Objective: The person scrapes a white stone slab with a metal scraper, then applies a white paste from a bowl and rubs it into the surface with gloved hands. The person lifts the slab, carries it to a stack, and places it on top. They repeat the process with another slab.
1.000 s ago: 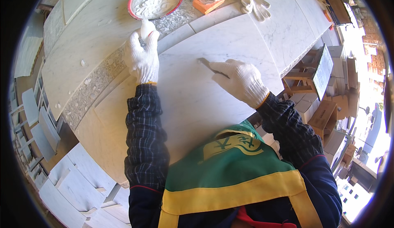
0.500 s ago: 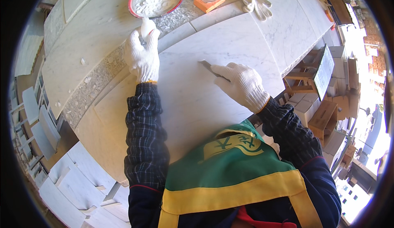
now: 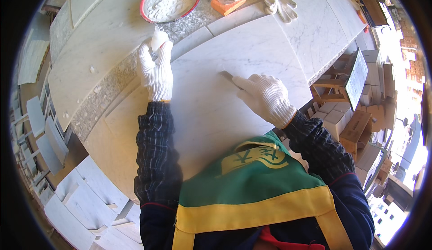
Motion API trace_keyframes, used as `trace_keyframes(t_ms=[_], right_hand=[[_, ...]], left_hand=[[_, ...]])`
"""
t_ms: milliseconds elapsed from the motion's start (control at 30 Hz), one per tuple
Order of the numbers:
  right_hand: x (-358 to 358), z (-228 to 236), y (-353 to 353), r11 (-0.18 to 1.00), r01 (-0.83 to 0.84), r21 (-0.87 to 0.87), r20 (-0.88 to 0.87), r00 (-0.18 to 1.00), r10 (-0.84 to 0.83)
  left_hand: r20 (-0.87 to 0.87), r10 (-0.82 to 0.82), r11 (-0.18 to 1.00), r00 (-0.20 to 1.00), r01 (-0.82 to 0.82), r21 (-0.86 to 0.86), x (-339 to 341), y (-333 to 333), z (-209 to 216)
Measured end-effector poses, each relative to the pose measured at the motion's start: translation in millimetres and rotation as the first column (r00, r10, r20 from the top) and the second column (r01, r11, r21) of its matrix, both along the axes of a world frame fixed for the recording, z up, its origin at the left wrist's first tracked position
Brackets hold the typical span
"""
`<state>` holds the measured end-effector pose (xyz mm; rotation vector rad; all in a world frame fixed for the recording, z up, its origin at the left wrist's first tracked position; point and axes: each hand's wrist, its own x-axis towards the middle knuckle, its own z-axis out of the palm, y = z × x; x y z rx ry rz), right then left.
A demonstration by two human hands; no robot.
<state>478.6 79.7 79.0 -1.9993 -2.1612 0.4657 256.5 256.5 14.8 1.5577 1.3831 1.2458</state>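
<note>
**Both gloved hands on the marble**

I see my right hand [image 3: 266,98] closed on a small flat blade [image 3: 226,75], its tip against the white marble slab [image 3: 211,115]. Further out, my left hand [image 3: 156,67] grips a putty-caked tool [image 3: 159,38] at the slab's edge. Beyond on the surface: red bowl [image 3: 169,1], orange block [image 3: 228,1], spare gloves [image 3: 276,0].

Bright daylight, sharp focus, blown-out glare at right, heavy fisheye bending near edges.
</note>
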Motion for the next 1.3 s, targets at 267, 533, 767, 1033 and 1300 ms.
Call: trace_keyframes(t_ms=[267, 533, 767, 1033, 1300], right_hand=[[3.9, -8.5, 10.1, 0.998, -0.007, 0.07, -0.043, 0.999, 0.01], [12.4, -16.3, -7.9, 0.993, -0.045, 0.113, -0.014, 0.999, 0.046], [33.7, -22.6, -53.3, 0.977, -0.141, 0.159, -0.266, 0.947, 0.18], [32.8, -28.8, -58.1, 0.972, -0.064, 0.227, -0.424, 0.892, 0.158], [34.2, -26.8, -56.2, 0.978, -0.062, 0.201, -0.445, 0.883, 0.148]], left_hand=[[-0.254, -0.209, 0.975, 0.944, 0.181, -0.128, -43.2, -45.3, 20.6], [-0.457, -0.393, 0.913, 0.798, 0.396, -0.095, -56.8, -64.2, 37.4], [-0.583, -0.498, 0.778, 0.642, 0.628, 0.027, -38.7, -52.0, 54.7], [-0.59, -0.597, 0.76, 0.543, 0.619, -0.2, -23.4, -39.8, 68.3], [-0.631, -0.615, 0.754, 0.473, 0.586, -0.296, -20.8, -36.4, 71.1]])
